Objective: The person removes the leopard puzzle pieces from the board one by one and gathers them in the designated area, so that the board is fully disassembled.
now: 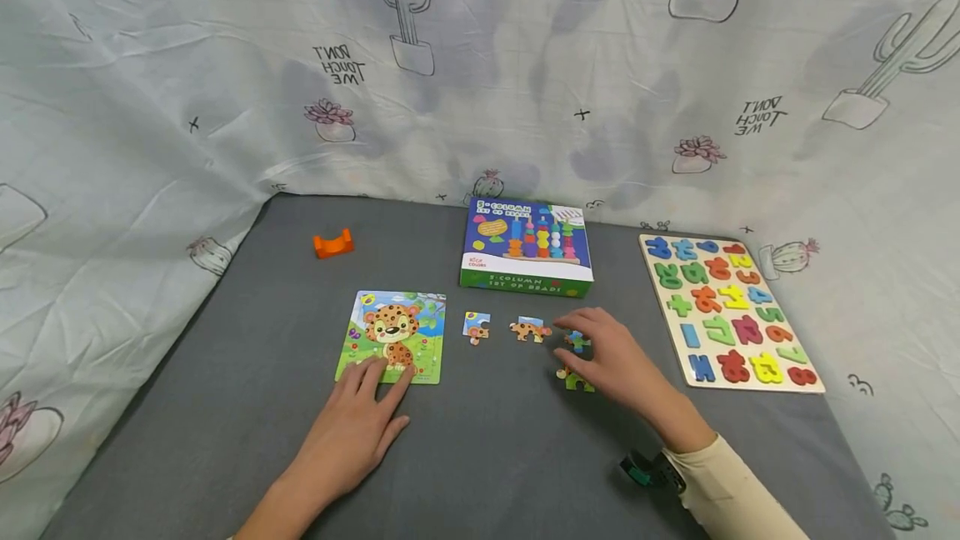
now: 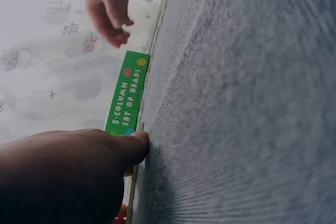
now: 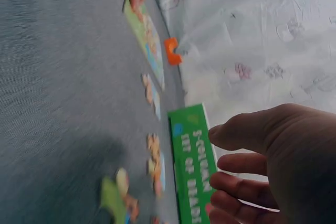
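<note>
A square jigsaw picture board (image 1: pixel 427 332) with a cartoon leopard cub lies on the grey table. My left hand (image 1: pixel 352 432) rests its fingertips on the board's near edge, fingers extended. To the board's right are loose jigsaw pieces: one with an ear and sky (image 1: pixel 474 325), a spotted one (image 1: pixel 529 328), a blue-green one (image 1: pixel 577 342) and a green one (image 1: pixel 577 382). Over the last two hovers my right hand (image 1: pixel 615 357), fingers loosely bent and apart. In the right wrist view nothing shows between the right hand's fingers (image 3: pixel 241 182); the hand partly covers those pieces in the head view.
Behind the pieces stands a bead-set box (image 1: pixel 525 248) with a green side. A wooden board of colourful raised characters (image 1: pixel 738 315) lies at the right. An orange notched block (image 1: pixel 333 243) sits at the back left. Patterned cloth (image 1: pixel 480 65) hangs behind the table.
</note>
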`<action>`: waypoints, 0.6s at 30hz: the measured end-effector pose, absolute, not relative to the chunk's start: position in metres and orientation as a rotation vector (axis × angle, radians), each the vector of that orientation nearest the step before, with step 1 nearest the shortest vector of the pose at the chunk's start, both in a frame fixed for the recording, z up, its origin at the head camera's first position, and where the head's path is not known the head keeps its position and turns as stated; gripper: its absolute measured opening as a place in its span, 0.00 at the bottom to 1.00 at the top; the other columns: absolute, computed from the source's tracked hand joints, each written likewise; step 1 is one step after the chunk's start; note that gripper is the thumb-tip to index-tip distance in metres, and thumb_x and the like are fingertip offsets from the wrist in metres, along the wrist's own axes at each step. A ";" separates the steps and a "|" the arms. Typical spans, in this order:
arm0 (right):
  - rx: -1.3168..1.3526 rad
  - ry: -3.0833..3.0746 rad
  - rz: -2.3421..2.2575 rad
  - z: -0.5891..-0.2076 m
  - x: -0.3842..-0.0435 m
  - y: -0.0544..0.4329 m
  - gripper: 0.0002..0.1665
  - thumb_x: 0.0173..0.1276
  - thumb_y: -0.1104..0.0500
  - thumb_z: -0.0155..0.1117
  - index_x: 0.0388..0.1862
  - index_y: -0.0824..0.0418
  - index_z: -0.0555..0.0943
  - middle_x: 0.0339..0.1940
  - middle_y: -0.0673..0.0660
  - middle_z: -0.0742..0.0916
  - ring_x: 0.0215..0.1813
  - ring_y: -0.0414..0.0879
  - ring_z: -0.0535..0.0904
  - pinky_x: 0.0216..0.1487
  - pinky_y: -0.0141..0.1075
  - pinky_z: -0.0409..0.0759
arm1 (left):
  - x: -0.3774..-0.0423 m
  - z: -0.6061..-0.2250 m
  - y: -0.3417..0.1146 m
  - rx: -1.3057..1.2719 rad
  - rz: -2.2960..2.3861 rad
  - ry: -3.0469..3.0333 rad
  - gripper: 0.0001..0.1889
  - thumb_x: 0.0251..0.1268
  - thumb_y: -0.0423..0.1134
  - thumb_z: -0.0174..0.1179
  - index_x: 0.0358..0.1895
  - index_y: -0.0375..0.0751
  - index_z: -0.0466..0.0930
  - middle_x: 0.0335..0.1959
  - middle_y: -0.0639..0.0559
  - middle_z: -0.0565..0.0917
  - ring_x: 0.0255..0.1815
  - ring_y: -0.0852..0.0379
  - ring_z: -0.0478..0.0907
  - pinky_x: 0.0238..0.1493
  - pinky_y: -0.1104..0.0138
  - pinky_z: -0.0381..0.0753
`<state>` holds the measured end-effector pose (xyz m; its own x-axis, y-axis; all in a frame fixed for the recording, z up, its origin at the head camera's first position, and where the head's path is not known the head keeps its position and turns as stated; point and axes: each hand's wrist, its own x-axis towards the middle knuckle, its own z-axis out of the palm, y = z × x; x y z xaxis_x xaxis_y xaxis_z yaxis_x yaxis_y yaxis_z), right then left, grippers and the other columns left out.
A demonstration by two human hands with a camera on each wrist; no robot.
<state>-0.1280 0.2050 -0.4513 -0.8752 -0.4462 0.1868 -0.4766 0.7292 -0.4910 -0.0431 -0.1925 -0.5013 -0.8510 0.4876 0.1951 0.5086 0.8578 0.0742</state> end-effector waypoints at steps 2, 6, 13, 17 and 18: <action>0.807 -2.856 0.862 -0.448 -0.134 0.196 0.24 0.73 0.58 0.78 0.65 0.62 0.87 0.61 0.56 0.87 0.61 0.55 0.82 0.56 0.55 0.85 | -0.043 -0.501 -0.192 -0.758 -0.207 -2.870 0.34 0.73 0.51 0.73 0.78 0.45 0.78 0.66 0.33 0.74 0.70 0.32 0.71 0.73 0.35 0.69; 0.882 -2.817 0.898 -0.446 -0.144 0.175 0.24 0.74 0.57 0.77 0.65 0.63 0.86 0.61 0.57 0.86 0.63 0.55 0.81 0.57 0.55 0.84 | -0.042 -0.500 -0.191 -0.735 -0.245 -2.888 0.33 0.73 0.50 0.73 0.78 0.46 0.78 0.67 0.34 0.74 0.70 0.32 0.71 0.73 0.31 0.67; 0.999 -2.806 0.959 -0.445 -0.163 0.137 0.25 0.76 0.55 0.76 0.67 0.65 0.85 0.59 0.58 0.87 0.60 0.54 0.82 0.59 0.54 0.84 | -0.043 -0.499 -0.192 -0.724 -0.241 -2.889 0.34 0.72 0.51 0.74 0.78 0.47 0.78 0.68 0.35 0.76 0.71 0.33 0.70 0.74 0.32 0.67; 1.010 -2.821 1.021 -0.445 -0.178 0.121 0.26 0.76 0.56 0.75 0.67 0.66 0.85 0.57 0.61 0.88 0.57 0.57 0.84 0.57 0.54 0.84 | -0.044 -0.501 -0.192 -0.725 -0.246 -2.882 0.34 0.72 0.51 0.74 0.78 0.47 0.78 0.67 0.34 0.76 0.71 0.33 0.71 0.74 0.32 0.67; 1.009 -2.829 1.038 -0.445 -0.182 0.118 0.26 0.76 0.56 0.75 0.67 0.66 0.85 0.57 0.61 0.88 0.57 0.58 0.84 0.57 0.54 0.84 | -0.044 -0.502 -0.192 -0.724 -0.248 -2.884 0.34 0.72 0.51 0.74 0.78 0.47 0.78 0.68 0.34 0.76 0.71 0.33 0.70 0.74 0.32 0.66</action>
